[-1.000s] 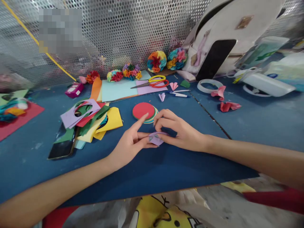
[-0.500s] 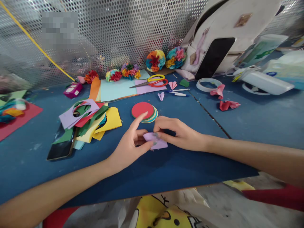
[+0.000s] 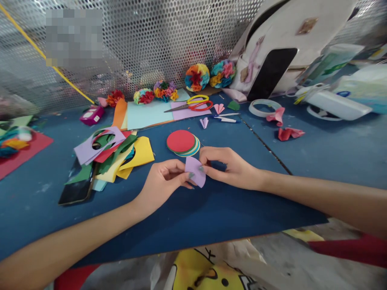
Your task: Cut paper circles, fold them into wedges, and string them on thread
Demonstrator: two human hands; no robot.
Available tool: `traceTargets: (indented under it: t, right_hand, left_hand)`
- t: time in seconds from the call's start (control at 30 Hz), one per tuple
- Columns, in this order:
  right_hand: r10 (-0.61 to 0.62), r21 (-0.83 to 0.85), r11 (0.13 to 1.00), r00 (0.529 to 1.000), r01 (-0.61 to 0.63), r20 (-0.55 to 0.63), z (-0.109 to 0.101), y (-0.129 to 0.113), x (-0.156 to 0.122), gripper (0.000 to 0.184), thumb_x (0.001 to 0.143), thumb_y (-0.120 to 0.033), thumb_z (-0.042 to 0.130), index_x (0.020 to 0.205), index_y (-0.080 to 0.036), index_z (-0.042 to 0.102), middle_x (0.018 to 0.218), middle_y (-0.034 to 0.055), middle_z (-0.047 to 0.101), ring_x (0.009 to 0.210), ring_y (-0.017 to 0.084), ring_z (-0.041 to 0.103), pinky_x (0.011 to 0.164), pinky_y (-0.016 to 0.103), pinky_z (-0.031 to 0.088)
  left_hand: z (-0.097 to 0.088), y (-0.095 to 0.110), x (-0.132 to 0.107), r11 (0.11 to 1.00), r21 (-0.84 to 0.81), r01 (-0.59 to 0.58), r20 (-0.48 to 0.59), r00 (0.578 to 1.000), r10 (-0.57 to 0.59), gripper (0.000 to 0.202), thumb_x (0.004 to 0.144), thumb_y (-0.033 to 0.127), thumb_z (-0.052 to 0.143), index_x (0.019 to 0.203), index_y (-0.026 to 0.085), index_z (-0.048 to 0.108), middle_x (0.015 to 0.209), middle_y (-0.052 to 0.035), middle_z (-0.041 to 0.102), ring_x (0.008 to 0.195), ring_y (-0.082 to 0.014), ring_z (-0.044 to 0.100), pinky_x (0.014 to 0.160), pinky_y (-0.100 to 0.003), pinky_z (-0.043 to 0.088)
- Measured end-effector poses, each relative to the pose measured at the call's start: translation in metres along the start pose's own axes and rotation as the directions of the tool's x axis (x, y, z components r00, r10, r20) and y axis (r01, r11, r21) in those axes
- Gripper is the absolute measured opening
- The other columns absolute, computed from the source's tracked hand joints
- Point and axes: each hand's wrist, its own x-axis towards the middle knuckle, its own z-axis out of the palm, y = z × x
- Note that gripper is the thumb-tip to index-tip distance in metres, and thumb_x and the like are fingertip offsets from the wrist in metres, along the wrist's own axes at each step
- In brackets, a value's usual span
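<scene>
A folded lilac paper piece (image 3: 195, 170) is held upright just above the blue table (image 3: 211, 209). My left hand (image 3: 161, 185) pinches its left edge with thumb and fingers curled. My right hand (image 3: 231, 167) pinches its right edge from the other side. Just behind my hands lies a stack of paper circles (image 3: 183, 143) with a red one on top.
Cut paper scraps (image 3: 111, 151) and a dark phone (image 3: 78, 187) lie at the left. Scissors (image 3: 193, 104), paper sheets and paper flowers (image 3: 198, 76) sit along the perforated metal wall. A tape ring (image 3: 261, 108), pink folded scraps and a white bag stand at the right.
The lilac paper went from lying flat under my fingers to being lifted and held upright between both hands. My left index finger, stretched out before, has curled in.
</scene>
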Motion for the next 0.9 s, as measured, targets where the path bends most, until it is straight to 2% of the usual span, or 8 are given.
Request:
traceTargets:
  t: [0.13,0.27,0.4,0.5,0.6,0.67,0.77,0.9]
  right_hand:
    - [0.033,0.032,0.999,0.999,-0.034,0.031,0.0007,-0.0002,-0.0011,0.027,0.102,-0.025,0.056,0.077,-0.02,0.05,0.075,-0.0019,0.052,0.069,0.011,0.046,0.066,0.024,0.04]
    - [0.113,0.12,0.986,0.992,-0.119,0.053,0.0005,-0.0018,-0.0001,0.031,0.104,-0.036,0.057,0.078,-0.018,0.056,0.077,0.001,0.06,0.072,0.013,0.052,0.069,0.025,0.044]
    - [0.164,0.216,0.959,0.98,-0.184,0.109,-0.0017,-0.0038,0.0015,0.037,0.104,-0.047,0.056,0.083,-0.017,0.061,0.08,0.0024,0.062,0.076,0.014,0.055,0.074,0.027,0.047]
    - [0.137,0.212,0.963,0.98,-0.165,0.141,-0.0027,-0.0034,0.0012,0.038,0.105,-0.045,0.055,0.079,-0.018,0.057,0.078,0.0007,0.058,0.073,0.013,0.051,0.071,0.026,0.045]
    - [0.143,0.142,0.978,0.986,-0.154,0.086,-0.0011,-0.0024,-0.0004,0.028,0.103,-0.035,0.057,0.08,-0.019,0.054,0.076,-0.0015,0.055,0.07,0.012,0.049,0.067,0.025,0.044]
    - [0.186,0.149,0.971,0.982,-0.188,0.022,0.001,-0.0025,-0.0016,0.018,0.098,-0.031,0.064,0.089,-0.021,0.052,0.08,-0.0025,0.058,0.07,0.011,0.054,0.066,0.025,0.047]
    - [0.23,0.216,0.953,0.972,-0.214,-0.05,0.004,-0.0036,-0.0029,0.029,0.092,-0.027,0.073,0.106,-0.024,0.048,0.083,-0.0041,0.064,0.07,0.012,0.062,0.066,0.026,0.052]
    - [0.15,0.159,0.978,0.987,-0.139,-0.064,0.0055,-0.0041,-0.0031,0.024,0.091,-0.024,0.074,0.109,-0.022,0.059,0.09,-0.0007,0.069,0.073,0.012,0.063,0.068,0.025,0.054]
  left_hand:
    - [-0.0011,0.0011,-0.0006,0.994,0.076,-0.078,-0.062,0.995,0.083,0.02,0.085,0.024,0.082,0.097,0.017,0.067,0.075,0.0009,0.076,0.067,-0.0129,0.075,0.065,-0.018,0.064]
    - [-0.0041,0.0003,-0.0034,0.946,0.204,-0.251,-0.094,0.957,0.275,0.028,0.092,0.016,0.072,0.117,0.024,0.061,0.079,0.0048,0.071,0.07,-0.0111,0.073,0.068,-0.019,0.063]
    - [-0.0064,-0.0022,-0.0052,0.824,0.412,-0.389,-0.015,0.901,0.433,0.019,0.092,0.011,0.071,0.106,0.023,0.073,0.094,0.0008,0.074,0.083,-0.01,0.072,0.082,-0.018,0.059]
    - [-0.0069,-0.0029,-0.0045,0.829,0.446,-0.338,0.0,0.926,0.377,0.011,0.089,0.014,0.076,0.097,0.022,0.08,0.093,-0.0011,0.079,0.084,-0.0125,0.072,0.084,-0.021,0.058]
    - [-0.0066,-0.0024,-0.0032,0.879,0.406,-0.249,-0.053,0.954,0.295,0.011,0.085,0.019,0.082,0.095,0.021,0.082,0.092,-0.0017,0.081,0.083,-0.0147,0.073,0.084,-0.023,0.06]
    - [-0.0063,-0.0021,-0.0023,0.897,0.38,-0.225,-0.081,0.958,0.275,0.013,0.083,0.02,0.083,0.096,0.021,0.082,0.092,-0.0021,0.082,0.084,-0.0156,0.074,0.083,-0.024,0.061]
    - [-0.006,-0.0017,-0.0012,0.906,0.367,-0.213,-0.118,0.955,0.272,0.013,0.081,0.019,0.084,0.094,0.021,0.083,0.091,-0.0026,0.082,0.084,-0.0164,0.075,0.082,-0.024,0.061]
    - [-0.0056,-0.001,-0.0014,0.912,0.359,-0.198,-0.124,0.958,0.257,0.013,0.08,0.017,0.084,0.091,0.022,0.084,0.087,-0.001,0.082,0.08,-0.0145,0.075,0.08,-0.022,0.06]
